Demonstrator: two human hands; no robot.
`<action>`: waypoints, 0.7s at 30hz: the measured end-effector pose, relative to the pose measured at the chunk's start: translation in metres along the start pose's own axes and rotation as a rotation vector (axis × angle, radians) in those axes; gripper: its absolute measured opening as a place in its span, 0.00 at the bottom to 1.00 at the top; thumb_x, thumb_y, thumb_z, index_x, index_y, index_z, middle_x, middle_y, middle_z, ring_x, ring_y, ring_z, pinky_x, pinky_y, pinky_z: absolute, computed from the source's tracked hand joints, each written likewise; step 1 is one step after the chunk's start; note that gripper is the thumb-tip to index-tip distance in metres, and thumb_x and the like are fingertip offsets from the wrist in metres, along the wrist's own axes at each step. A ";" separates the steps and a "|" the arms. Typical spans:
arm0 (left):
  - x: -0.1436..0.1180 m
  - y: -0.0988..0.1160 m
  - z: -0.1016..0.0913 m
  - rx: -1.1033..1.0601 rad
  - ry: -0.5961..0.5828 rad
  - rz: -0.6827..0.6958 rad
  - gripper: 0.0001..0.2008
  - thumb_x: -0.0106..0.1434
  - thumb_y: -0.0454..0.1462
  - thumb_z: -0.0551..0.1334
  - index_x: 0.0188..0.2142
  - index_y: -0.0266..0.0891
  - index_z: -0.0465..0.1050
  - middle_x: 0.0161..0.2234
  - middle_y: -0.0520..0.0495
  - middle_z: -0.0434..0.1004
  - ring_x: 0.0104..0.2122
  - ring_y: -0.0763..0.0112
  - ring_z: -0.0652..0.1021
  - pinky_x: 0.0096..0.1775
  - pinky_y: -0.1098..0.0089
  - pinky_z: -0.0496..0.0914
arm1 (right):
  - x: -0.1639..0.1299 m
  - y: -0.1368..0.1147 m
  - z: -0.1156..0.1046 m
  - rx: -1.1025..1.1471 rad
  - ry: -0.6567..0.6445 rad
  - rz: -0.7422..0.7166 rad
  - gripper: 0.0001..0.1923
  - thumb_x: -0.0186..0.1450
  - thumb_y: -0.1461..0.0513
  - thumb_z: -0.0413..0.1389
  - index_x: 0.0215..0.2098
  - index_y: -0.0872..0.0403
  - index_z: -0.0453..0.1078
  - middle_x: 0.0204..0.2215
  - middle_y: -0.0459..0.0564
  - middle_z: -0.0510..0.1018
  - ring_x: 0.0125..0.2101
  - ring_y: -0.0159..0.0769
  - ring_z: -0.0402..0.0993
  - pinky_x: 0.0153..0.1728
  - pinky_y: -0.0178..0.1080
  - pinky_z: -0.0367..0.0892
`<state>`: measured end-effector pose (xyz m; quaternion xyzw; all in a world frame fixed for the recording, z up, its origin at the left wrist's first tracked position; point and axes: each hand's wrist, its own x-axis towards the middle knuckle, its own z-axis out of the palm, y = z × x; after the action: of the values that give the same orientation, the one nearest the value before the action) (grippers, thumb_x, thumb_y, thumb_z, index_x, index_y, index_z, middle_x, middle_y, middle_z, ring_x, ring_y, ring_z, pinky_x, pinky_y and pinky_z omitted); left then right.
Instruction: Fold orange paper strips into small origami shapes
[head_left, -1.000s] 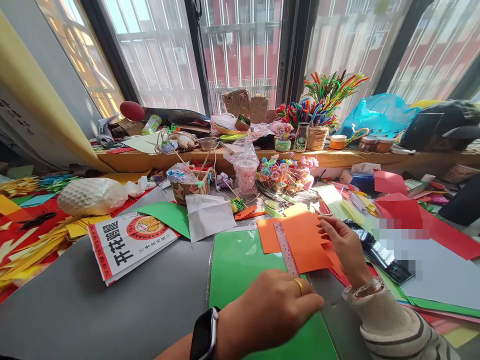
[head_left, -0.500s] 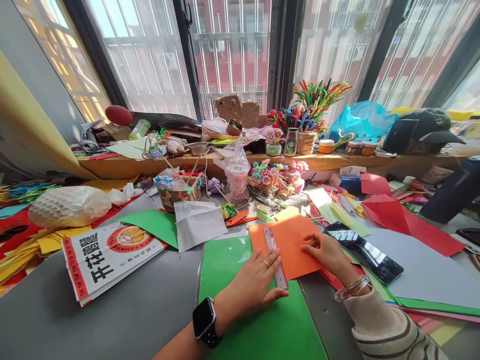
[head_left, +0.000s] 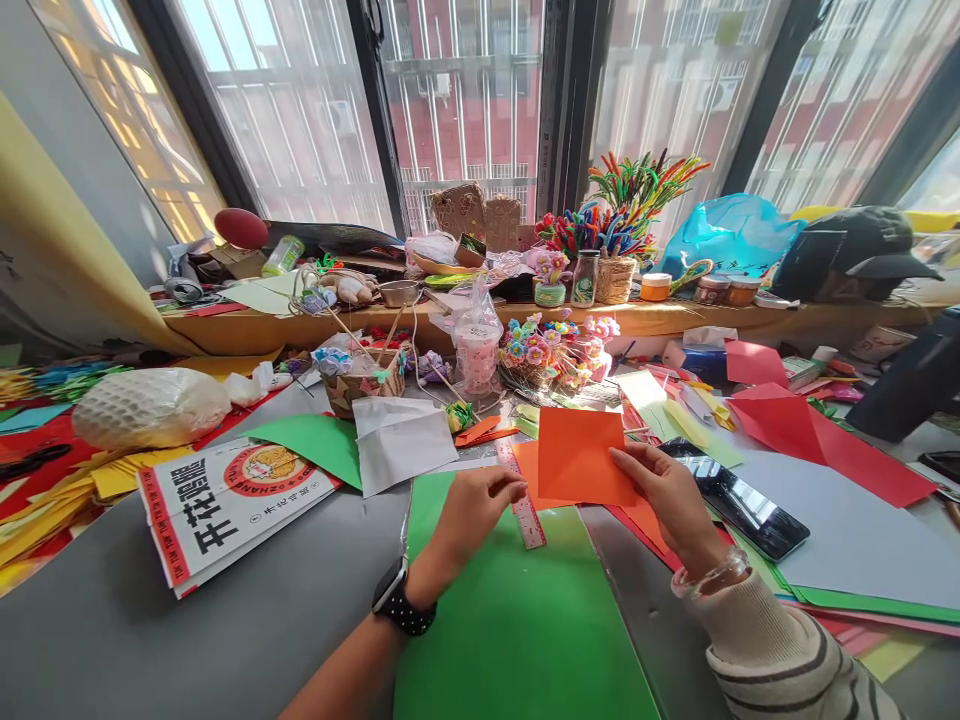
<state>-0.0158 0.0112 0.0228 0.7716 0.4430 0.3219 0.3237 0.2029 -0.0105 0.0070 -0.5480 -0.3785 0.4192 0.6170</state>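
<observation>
Head view: an orange sheet [head_left: 579, 455] stands tilted up just right of and below the frame's centre, its lower right edge pinched by the right hand [head_left: 651, 482]. That hand reaches in from the lower right corner, wrist bent, fingers angled toward the upper left, with a clear bracelet [head_left: 733, 570] above a striped, ribbed sleeve [head_left: 784, 640]. Behind the held sheet, part of another orange piece [head_left: 527, 470] shows. Left of it, the left hand [head_left: 480, 508] comes up from the bottom edge on a slanting forearm, back of the hand upward, fingers curled and drawn together, a watch [head_left: 405, 598] at the wrist. Its fingertips are over the patterned ruler [head_left: 529, 522]; whether they touch or grip it, I cannot tell. The ruler's lower end lies over a green board [head_left: 510, 630], which fills the lower middle of the frame on the grey tabletop [head_left: 300, 630]. Right of the right hand lies a black phone [head_left: 750, 510]; at left, a printed white packet [head_left: 225, 525]. Farther up, near the centre, stands a lidded pink cup [head_left: 478, 355].
</observation>
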 end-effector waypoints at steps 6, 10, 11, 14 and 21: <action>0.013 -0.001 0.013 -0.438 0.063 -0.141 0.17 0.49 0.46 0.59 0.33 0.34 0.67 0.28 0.46 0.72 0.26 0.70 0.73 0.26 0.73 0.66 | -0.011 0.003 0.013 0.055 -0.125 0.036 0.12 0.49 0.56 0.59 0.28 0.55 0.68 0.26 0.49 0.76 0.26 0.35 0.71 0.22 0.32 0.66; 0.014 -0.007 0.021 -0.511 -0.018 -0.206 0.16 0.49 0.45 0.59 0.29 0.32 0.70 0.27 0.46 0.73 0.28 0.69 0.72 0.28 0.73 0.65 | -0.017 0.000 0.019 0.093 -0.298 0.065 0.17 0.50 0.55 0.58 0.35 0.54 0.68 0.34 0.52 0.76 0.33 0.41 0.72 0.31 0.39 0.69; 0.014 -0.007 0.022 -0.522 -0.034 -0.220 0.15 0.48 0.45 0.60 0.28 0.32 0.70 0.26 0.47 0.73 0.28 0.69 0.72 0.28 0.73 0.65 | -0.018 -0.001 0.020 0.094 -0.333 0.068 0.18 0.50 0.55 0.58 0.37 0.54 0.68 0.36 0.52 0.75 0.34 0.42 0.72 0.33 0.41 0.69; 0.012 -0.005 0.021 -0.598 -0.047 -0.263 0.16 0.48 0.45 0.61 0.28 0.32 0.71 0.26 0.48 0.73 0.27 0.71 0.72 0.27 0.74 0.65 | -0.017 0.002 0.020 0.085 -0.329 0.060 0.17 0.50 0.56 0.58 0.37 0.55 0.69 0.37 0.53 0.75 0.36 0.43 0.72 0.35 0.42 0.69; 0.009 0.001 0.019 -0.840 -0.111 -0.363 0.16 0.48 0.44 0.61 0.31 0.32 0.70 0.26 0.47 0.73 0.26 0.72 0.74 0.33 0.71 0.69 | -0.015 0.011 0.021 0.176 -0.142 0.001 0.14 0.51 0.59 0.58 0.37 0.52 0.69 0.38 0.49 0.75 0.37 0.41 0.71 0.34 0.40 0.69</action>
<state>0.0030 0.0146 0.0149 0.4995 0.3842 0.3700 0.6827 0.1772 -0.0163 -0.0022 -0.4606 -0.3828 0.4891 0.6341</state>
